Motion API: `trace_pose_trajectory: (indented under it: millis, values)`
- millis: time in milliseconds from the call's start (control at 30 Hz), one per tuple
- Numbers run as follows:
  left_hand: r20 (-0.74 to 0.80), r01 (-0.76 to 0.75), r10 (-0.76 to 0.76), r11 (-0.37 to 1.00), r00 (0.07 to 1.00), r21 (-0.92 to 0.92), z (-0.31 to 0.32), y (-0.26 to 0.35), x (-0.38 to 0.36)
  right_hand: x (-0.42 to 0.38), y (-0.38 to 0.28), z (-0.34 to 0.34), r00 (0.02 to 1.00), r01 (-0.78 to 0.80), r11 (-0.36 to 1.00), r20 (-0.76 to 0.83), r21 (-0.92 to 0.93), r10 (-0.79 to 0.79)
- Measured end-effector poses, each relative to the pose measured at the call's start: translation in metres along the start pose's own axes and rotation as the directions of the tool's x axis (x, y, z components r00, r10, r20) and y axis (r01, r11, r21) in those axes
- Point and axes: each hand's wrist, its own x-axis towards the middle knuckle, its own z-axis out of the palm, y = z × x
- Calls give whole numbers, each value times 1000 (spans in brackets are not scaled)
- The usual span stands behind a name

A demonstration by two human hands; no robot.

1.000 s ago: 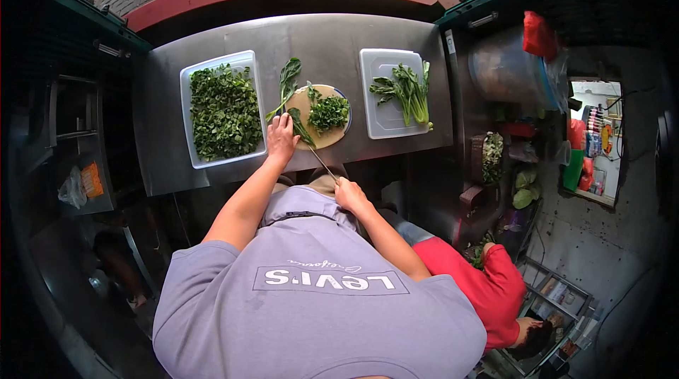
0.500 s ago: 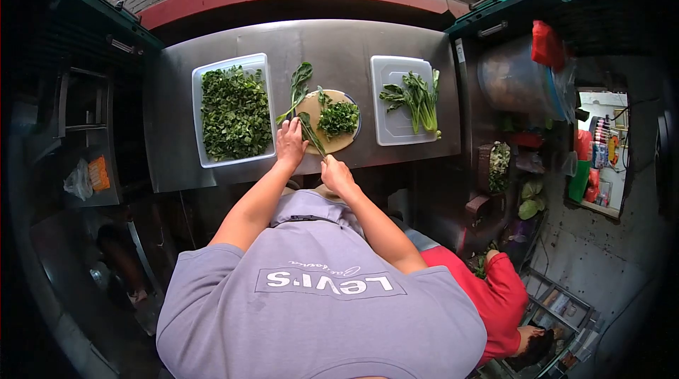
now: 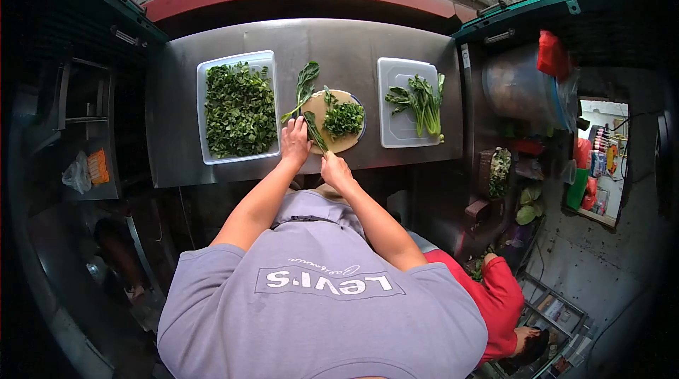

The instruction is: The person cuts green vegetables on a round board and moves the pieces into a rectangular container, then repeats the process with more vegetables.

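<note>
On the steel table, a round cutting board (image 3: 344, 142) holds a pile of chopped greens (image 3: 344, 118). At the board's left edge my left hand (image 3: 296, 141) presses on leafy stalks (image 3: 305, 85), its fingers bent together over them. A narrow dark green length (image 3: 315, 131) runs between my hands. My right hand (image 3: 336, 169) is closed at the board's near edge, around something too small and hidden to make out. Left of the board stands a clear tub (image 3: 276, 106) full of cut leaves (image 3: 239, 108).
A white lid (image 3: 396, 133) with a bunch of whole greens (image 3: 424, 103) lies at the table's right. A co-worker in a red sleeve (image 3: 501, 301) is at the lower right, near more greens. A large container with a red bag (image 3: 552, 55) stands beyond the table's right end.
The whole view has shifted slightly. My hands remain at the board with nearly the same pose, and the greens look little changed.
</note>
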Motion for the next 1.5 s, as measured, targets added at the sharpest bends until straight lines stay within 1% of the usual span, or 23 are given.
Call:
trace_pose_trajectory:
  millis: [233,300,467,633,767,833,867,933,967,1000,1033,1067,1100,1167,1233,1300,1333,1367,1433,1500]
  values:
    - [-22,-13,13,1000,1000,-11,-3,1,0,-16,8,-10,1000,-9,1000,-9,17,9]
    - [-30,-2,2,1000,1000,-3,-3,1,0,-23,15,-12,997,-54,999,51,1,54]
    - [-35,-14,15,999,999,33,-5,2,0,-26,36,-9,999,-5,1000,36,20,4]
    - [54,-87,84,994,995,59,-12,0,2,-23,26,-13,999,-18,1000,48,20,17]
    - [9,-106,106,990,994,92,-13,-4,-4,-14,16,-18,999,-14,1000,44,22,13]
    - [-44,-118,120,992,992,39,-17,-5,-6,-10,16,-22,999,39,995,-20,90,-37]
    - [-43,-117,119,992,992,40,-18,-5,-6,-11,20,-25,996,77,989,-58,125,-70]
    - [-61,-143,139,987,988,-70,-23,-1,-6,-16,23,-38,995,75,985,-77,154,-64]
    - [-58,-144,140,987,988,-73,-16,-2,-3,-18,26,-43,994,74,981,-96,182,-57]
    - [-84,-261,253,960,964,-100,-12,-3,1,-19,33,-43,989,82,974,-135,211,-54]
    - [-114,-375,362,919,925,-124,-7,-2,3,-19,40,-45,990,74,975,-133,210,-47]
    - [-128,-415,401,902,907,-118,-2,0,2,-18,47,-47,990,58,974,-135,218,-28]
    - [-126,-418,404,900,906,-125,5,1,3,-19,53,-48,990,41,974,-139,225,-10]
    - [-39,-480,478,871,877,-108,16,-2,7,-19,62,-50,987,54,974,-162,220,-19]
    - [-62,-484,480,868,875,-112,18,0,6,-24,70,-50,975,92,966,-218,241,-39]
    - [-133,-488,478,871,868,-53,19,2,8,-25,74,-49,976,82,963,-219,258,-25]
    - [-190,-517,500,855,845,-51,19,4,9,-27,76,-48,976,77,959,-218,273,-17]
    - [-185,-521,504,852,843,-51,19,4,10,-28,76,-47,976,73,958,-218,278,-11]
    - [-71,-600,597,798,799,-56,16,2,10,-31,74,-45,981,46,954,-194,297,13]
    - [-91,-610,605,792,791,-42,14,1,9,-35,72,-44,981,55,955,-193,291,3]
